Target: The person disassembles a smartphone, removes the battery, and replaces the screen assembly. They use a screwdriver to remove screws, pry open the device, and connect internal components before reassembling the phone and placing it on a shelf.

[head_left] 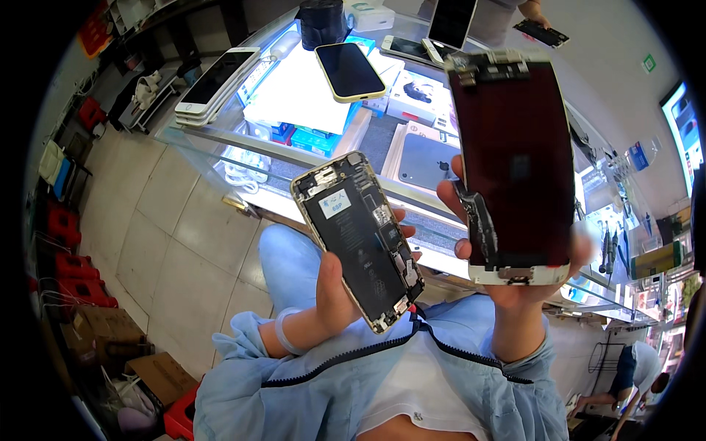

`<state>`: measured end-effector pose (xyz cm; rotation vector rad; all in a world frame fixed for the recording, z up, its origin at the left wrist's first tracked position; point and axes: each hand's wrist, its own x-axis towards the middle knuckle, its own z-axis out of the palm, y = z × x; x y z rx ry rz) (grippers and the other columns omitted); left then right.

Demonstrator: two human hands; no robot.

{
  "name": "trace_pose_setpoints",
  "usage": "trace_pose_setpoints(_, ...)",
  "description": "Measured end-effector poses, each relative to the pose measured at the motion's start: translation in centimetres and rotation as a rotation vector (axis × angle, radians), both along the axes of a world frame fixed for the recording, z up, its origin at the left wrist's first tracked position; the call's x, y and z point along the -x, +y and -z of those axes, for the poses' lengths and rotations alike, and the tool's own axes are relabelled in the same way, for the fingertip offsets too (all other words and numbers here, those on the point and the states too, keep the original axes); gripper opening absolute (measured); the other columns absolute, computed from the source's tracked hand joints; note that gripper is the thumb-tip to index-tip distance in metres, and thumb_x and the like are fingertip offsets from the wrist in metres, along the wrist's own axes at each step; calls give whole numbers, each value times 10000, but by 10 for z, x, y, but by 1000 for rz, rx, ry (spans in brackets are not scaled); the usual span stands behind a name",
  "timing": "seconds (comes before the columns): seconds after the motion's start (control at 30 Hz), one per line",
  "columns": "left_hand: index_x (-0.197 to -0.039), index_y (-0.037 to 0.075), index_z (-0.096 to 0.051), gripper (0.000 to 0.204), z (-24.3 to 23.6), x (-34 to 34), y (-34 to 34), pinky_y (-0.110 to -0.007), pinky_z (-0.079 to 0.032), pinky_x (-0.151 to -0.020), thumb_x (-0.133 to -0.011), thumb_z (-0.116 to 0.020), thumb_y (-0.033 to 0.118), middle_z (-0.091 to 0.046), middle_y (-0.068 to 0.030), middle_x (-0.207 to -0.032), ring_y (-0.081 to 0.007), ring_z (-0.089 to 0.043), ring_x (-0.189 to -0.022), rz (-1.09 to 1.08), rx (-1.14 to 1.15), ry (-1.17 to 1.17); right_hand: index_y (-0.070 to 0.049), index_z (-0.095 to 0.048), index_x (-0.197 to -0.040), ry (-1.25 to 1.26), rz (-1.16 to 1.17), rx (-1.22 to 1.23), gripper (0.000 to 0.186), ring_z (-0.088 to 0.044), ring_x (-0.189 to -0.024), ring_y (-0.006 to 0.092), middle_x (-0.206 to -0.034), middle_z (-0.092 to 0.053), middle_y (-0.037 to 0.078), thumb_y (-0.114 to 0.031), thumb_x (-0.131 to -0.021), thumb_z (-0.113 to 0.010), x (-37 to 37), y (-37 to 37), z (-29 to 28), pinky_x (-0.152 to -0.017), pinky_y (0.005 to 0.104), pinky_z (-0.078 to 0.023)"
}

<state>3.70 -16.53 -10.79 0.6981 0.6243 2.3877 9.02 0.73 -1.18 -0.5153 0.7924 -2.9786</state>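
Note:
My left hand [340, 294] is closed round the lower left edge of an opened phone body [357, 239], its fingertips showing along the far side. The body's black battery, small boards and metal brackets lie bare, with a white label near the top. Higher and to the right, my right hand [515, 290] grips a phone screen assembly [515, 162] by its lower end. The dark reddish back of the screen faces me, its white frame showing at the bottom. A black ribbon cable [479, 226] hangs along its left side. The two phone halves are apart, both held above the counter's front edge.
A glass display counter [279, 158] holds boxes and a grey-blue tablet-like device [426, 158]. On top lie a yellow-edged phone [350, 71], stacked white phones [217, 84] and a black cylinder [322, 26]. Small tools [609, 250] sit at right. Another person's hand [535, 13] is beyond.

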Motion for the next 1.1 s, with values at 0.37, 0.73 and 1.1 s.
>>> trace_pose_setpoints(0.37,-1251,34,-351,742,-10,-5,2,-518,-438,-890,-840,-400,650,-565,-109,-1077,-331,-544,-1008,381,-599,-330,-53,-65,-1421,-180,-396,238,925,-195,-1182,471,-1353,-135,348,-343,-749,-631,12,-9,12,-792,563,-421)
trace_pose_setpoints(0.73,-1327,5,-274,839,-10,3,0,-492,-462,-866,-792,-489,615,-525,-132,-1130,-304,-552,-1004,371,-383,-342,-84,-98,-1432,-145,-159,-2,936,-279,-1197,587,-1366,-115,410,-452,-723,-585,-8,17,30,-757,578,-508)
trace_pose_setpoints(1.1,-1347,-45,-240,1177,-36,14,-28,-539,-507,-839,-500,-845,504,-287,-312,-1349,-383,-453,-1171,140,23,-192,-36,-143,-1414,-139,-90,-57,863,-210,-1273,531,-1378,-120,384,-455,-780,-553,8,-4,7,-813,587,-484)
